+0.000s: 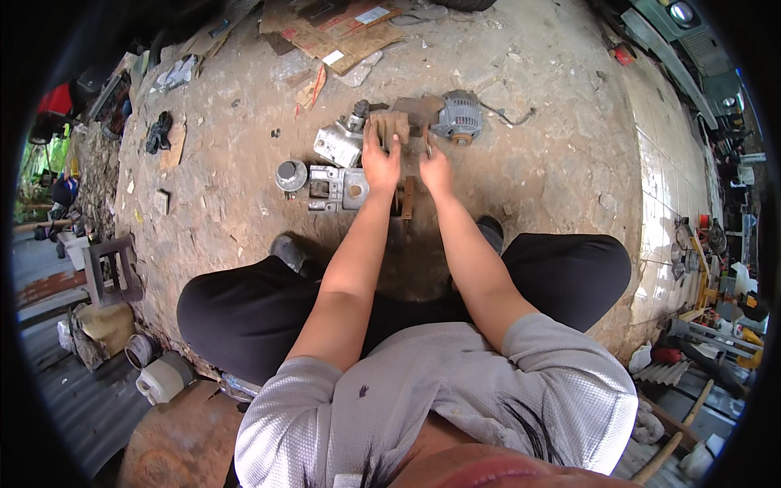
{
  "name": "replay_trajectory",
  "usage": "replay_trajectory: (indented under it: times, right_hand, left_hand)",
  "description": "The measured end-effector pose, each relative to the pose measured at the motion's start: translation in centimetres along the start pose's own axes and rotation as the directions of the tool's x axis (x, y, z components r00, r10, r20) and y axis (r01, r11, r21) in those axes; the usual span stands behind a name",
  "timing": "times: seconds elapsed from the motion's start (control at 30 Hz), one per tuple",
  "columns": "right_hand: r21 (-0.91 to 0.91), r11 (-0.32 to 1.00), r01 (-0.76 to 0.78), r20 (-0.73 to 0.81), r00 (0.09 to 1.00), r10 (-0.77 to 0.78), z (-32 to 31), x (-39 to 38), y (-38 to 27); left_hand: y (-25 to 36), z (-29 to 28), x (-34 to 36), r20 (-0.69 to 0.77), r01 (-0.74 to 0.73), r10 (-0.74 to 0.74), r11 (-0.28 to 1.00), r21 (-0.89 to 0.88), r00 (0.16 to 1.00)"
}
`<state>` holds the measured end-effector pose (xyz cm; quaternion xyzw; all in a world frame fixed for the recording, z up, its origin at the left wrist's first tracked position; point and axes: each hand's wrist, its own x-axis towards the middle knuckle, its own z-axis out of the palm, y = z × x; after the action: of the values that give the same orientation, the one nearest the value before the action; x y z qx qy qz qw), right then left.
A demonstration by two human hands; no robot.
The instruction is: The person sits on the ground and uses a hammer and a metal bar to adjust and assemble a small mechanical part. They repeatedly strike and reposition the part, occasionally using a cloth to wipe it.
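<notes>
On the ground in front of me, my left hand [381,169] reaches onto a brown, ridged block [390,124], its fingers along one side and its thumb along the other. Close by on the right, my right hand [435,172] is closed with the fingers pointing forward, next to a rusty brown piece [421,110]. What it holds is too small to name. A grey finned alternator [460,115] lies just beyond it. Left of my left hand sit a silver metal housing [337,145], a squarish metal casting [353,189] and a round metal part [290,175]. Below my hands stands a rusty upright bracket [408,198].
Flattened cardboard [342,41] lies at the far side. A black cable bundle [160,132] is on the left, near a metal frame [114,271] and a white jug [165,378]. Tools and clutter [724,325] line the right edge. My bent knees flank the parts.
</notes>
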<state>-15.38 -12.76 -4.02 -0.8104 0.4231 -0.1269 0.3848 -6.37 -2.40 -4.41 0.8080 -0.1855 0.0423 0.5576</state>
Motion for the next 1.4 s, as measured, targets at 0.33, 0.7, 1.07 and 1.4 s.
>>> replay_trajectory:
  times: [0.33,0.7,1.07,1.4]
  right_hand:
    - [-0.198,0.979,0.043,0.078,0.997,-0.028,-0.8,-0.5,5.0]
    - [-0.079,0.957,0.279,0.000,0.960,-0.280,-1.0,-0.6,-3.3]
    - [-0.123,0.914,0.387,-0.046,0.918,-0.395,-0.2,0.7,-4.9]
    - [-0.153,0.956,0.249,-0.044,0.965,-0.258,-0.7,0.2,-2.7]
  left_hand:
    - [2.0,1.2,-1.1,0.057,0.048,-0.045,0.998,-0.036,0.997]
    - [0.7,0.5,-0.4,0.024,0.021,-0.021,1.000,-0.001,1.000]
    - [0.4,0.4,-0.2,0.024,0.031,-0.031,0.999,-0.005,0.999]
    - [0.6,0.4,-0.4,0.013,0.026,-0.027,0.999,0.028,1.000]
